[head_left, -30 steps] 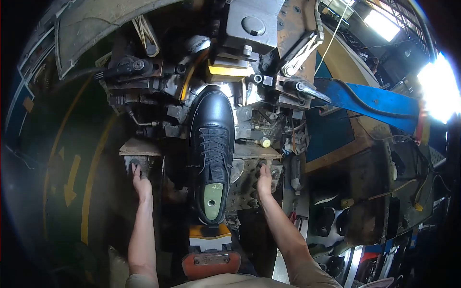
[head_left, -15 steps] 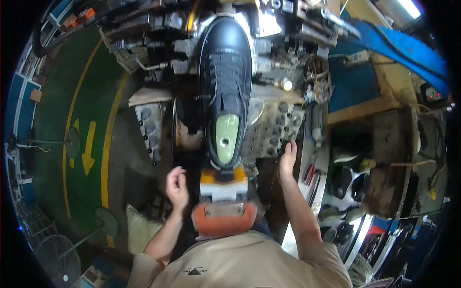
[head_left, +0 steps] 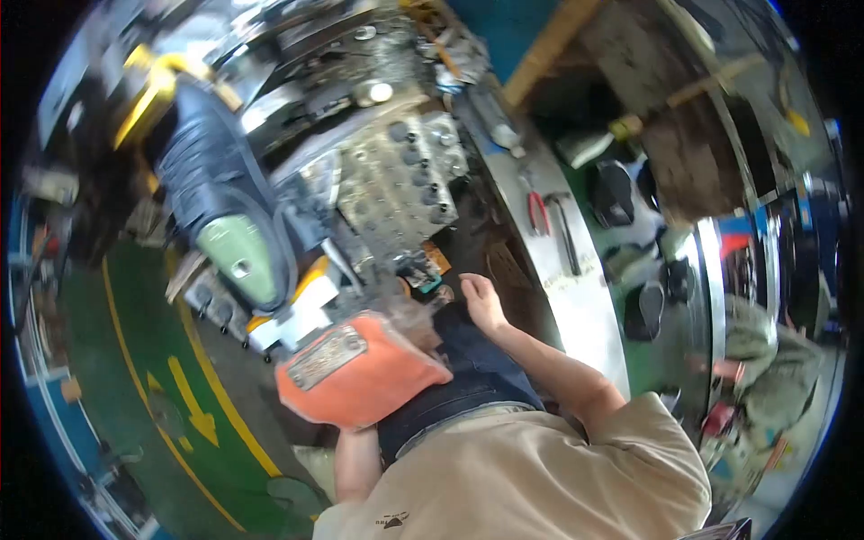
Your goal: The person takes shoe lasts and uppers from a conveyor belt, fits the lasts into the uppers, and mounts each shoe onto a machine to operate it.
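A dark lace-up shoe (head_left: 211, 157) with a green insole (head_left: 238, 256) is held in the machine at the left, toe upward and tilted to the left. Below its heel sits an orange pad (head_left: 355, 369) with a metal plate on top. My right hand (head_left: 484, 301) is in the air right of the pad, its fingers loosely bent with nothing visible in them. It is nearest the machine's lower right side and touches nothing I can see. Of my left arm only the forearm (head_left: 358, 463) shows below the pad; the hand is hidden behind it.
A control panel with several knobs (head_left: 396, 180) is right of the shoe. Red-handled pliers (head_left: 537, 214) and a hammer-like tool (head_left: 567, 236) lie on a metal ledge (head_left: 585, 315). Several dark shoe parts (head_left: 643, 310) are on a rack at right. A green walkway (head_left: 135, 360) runs at left.
My view has swung to the right, so the shoe and machine now appear further left and tilted. My left hand has gone behind the orange pad; my right hand's fingers are more bent.
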Available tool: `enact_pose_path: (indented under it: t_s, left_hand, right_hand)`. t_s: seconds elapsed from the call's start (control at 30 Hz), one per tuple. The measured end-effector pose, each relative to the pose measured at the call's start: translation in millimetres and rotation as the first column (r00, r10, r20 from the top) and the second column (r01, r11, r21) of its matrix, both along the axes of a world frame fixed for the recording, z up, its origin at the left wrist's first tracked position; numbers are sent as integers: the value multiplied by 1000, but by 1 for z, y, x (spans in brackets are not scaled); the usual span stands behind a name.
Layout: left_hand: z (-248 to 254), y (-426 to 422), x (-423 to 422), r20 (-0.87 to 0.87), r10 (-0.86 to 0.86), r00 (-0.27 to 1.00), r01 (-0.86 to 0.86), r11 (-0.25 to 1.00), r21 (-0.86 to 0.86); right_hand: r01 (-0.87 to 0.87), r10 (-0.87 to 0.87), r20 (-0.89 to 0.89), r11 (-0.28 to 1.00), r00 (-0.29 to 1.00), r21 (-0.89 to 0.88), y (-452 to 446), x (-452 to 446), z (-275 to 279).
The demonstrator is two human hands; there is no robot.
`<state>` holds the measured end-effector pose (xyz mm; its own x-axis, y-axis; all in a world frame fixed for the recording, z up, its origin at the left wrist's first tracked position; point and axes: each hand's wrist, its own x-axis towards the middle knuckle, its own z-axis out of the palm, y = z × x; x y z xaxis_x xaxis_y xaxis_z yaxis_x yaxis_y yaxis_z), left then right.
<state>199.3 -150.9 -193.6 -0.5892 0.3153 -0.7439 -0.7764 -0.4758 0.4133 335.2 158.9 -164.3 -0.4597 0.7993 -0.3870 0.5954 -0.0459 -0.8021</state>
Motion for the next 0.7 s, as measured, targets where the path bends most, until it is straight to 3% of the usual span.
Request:
enact_pose_path:
  t_s: [0.07, 0.13, 0.2, 0.33, 0.4, 0.47, 0.53, 0.57, 0.6, 0.67, 0.7]
  left_hand:
    - [5, -6, -3, -32, -9, 999, 7, 999, -36]
    - [14, -11, -10, -75, -6, 997, 1, 998, -64]
    - [22, -13, -13, -121, -14, 992, 4, 996, -84]
    - [43, -10, 8, -186, -58, 981, 38, 994, -107]
    - [51, -3, 45, -154, -125, 980, 107, 987, -124]
    - [67, 27, 89, -110, -193, 975, 165, 960, -225]
    - [81, 75, 137, -54, -285, 957, 252, 909, -331]
    - [84, 104, 160, -25, -334, 942, 309, 896, -320]
    - [89, 132, 179, 89, -311, 946, 321, 935, -149]
    - [110, 188, 223, 99, -627, 773, 623, 779, 67]
    - [102, 212, 242, 92, -696, 712, 699, 715, 3]
  right_hand:
    - [44, -63, -88, 977, 994, -208, -1, 11, 4]
    - [-17, 17, -16, 1000, 1000, -3, 1, 24, 16]
    - [19, -28, -57, 988, 998, -154, 8, 39, 24]
    - [8, -33, -135, 984, 990, -180, 15, 77, 37]
    - [25, -66, -207, 981, 976, -192, 18, 103, 32]
    - [7, -65, -230, 969, 971, -245, 26, 135, 35]
    - [-20, -77, -366, 967, 927, -254, 33, 172, 21]
    - [-148, -10, -369, 905, 929, -398, 44, 194, 19]
    - [-125, -37, -373, 907, 927, -402, 57, 216, 33]
    - [-406, 162, -468, 774, 869, -486, 74, 264, 64]
    - [-494, 84, -551, 569, 831, -658, 83, 291, 70]
